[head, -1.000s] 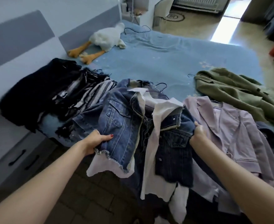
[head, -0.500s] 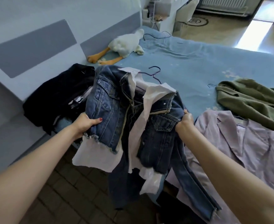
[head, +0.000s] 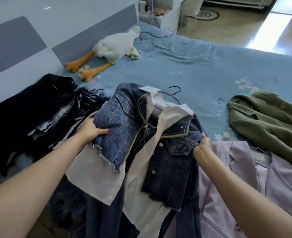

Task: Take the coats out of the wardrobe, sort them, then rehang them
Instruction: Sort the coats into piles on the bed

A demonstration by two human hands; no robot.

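Observation:
A blue denim jacket with white shirt panels hangs on a dark wire hanger, lifted over the near edge of the bed. My left hand grips its left front panel. My right hand grips the darker right shoulder. To the right lie a lilac blazer and an olive green coat. A pile of black and striped coats lies at the left by the headboard.
A white plush goose with orange feet lies by the grey headboard. The blue bedspread stretches behind the jacket. A bedside stand with cables and a chair stand beyond the bed; the floor shows below left.
Both hands lifted the denim jacket off the bed, carried it left, then lowered it a little between the black pile and the lilac blazer. The grips have not changed.

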